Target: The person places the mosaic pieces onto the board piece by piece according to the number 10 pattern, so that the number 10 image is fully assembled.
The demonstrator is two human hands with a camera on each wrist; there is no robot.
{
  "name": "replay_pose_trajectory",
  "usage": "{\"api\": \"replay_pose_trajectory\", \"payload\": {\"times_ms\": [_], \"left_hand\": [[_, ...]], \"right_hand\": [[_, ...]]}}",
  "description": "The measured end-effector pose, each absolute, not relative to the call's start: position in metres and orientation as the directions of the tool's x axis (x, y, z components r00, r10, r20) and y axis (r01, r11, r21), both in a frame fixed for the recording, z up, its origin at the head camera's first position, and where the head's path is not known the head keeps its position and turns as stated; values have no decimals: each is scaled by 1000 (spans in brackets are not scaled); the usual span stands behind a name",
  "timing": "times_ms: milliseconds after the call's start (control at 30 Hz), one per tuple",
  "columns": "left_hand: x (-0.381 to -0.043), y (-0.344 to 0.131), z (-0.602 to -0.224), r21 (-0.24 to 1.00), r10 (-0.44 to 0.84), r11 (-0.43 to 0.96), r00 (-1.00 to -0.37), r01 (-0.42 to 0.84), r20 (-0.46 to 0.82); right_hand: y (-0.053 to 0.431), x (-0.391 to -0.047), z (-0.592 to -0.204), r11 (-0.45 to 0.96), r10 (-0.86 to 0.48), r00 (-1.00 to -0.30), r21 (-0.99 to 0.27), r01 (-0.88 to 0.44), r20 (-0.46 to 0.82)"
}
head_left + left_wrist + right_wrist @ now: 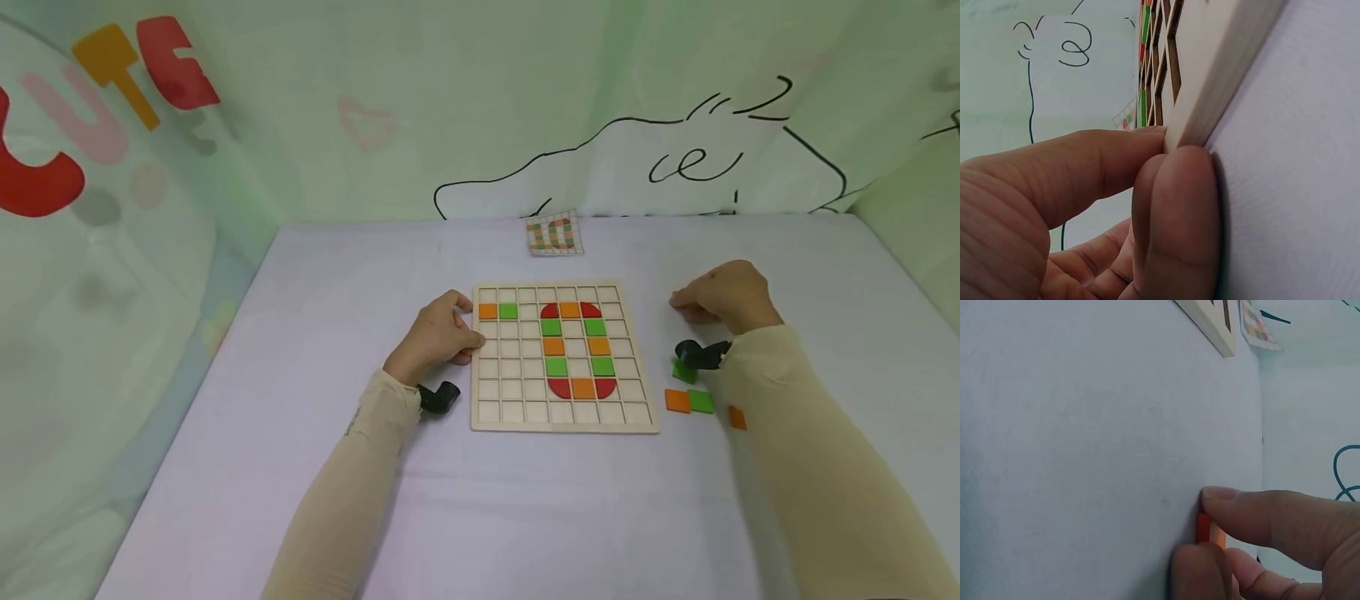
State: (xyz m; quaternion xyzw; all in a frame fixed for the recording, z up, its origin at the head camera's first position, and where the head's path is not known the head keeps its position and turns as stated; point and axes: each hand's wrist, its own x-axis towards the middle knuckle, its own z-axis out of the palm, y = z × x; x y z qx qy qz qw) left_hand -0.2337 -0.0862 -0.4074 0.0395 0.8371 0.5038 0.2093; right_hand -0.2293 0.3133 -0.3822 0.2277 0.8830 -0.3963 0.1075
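A square wooden grid board (525, 412) lies on the table, with red, orange and green pieces forming a rounded ring in its right part. An orange tile (488, 311) and a green tile (508, 311) sit side by side near its upper left corner. My left hand (433, 335) pinches the board's left edge; the left wrist view shows the thumb and a finger against the wooden rim (1210, 94). To the right of the board, just above the table, my right hand (727, 296) pinches an orange tile (1203, 528), mostly hidden by the fingers.
Behind the board lies a small pattern card (554, 234). Loose tiles lie right of the board: an orange one (677, 401) touching a green one (701, 402), another green tile (684, 372), and an orange tile (738, 417) partly under the right sleeve. A printed cloth (360, 67) hangs behind.
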Motion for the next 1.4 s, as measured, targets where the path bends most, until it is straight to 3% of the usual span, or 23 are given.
{"api": "replay_pose_trajectory", "payload": {"times_ms": [367, 667, 933, 1400], "left_hand": [[-234, -86, -407, 861, 277, 486, -908, -151, -315], [-234, -86, -406, 860, 274, 486, -908, -153, -316], [-234, -86, -407, 858, 273, 493, -911, -144, -310], [-235, -87, -408, 862, 274, 485, -910, -147, -310]], "right_hand": [[311, -228, -382, 606, 269, -885, -647, 462, -380], [285, -229, -384, 504, 227, -917, -767, 398, -327], [250, -230, -380, 344, 115, -922, -856, 387, -370], [201, -229, -381, 307, -51, -914, -878, 368, -402]]}}
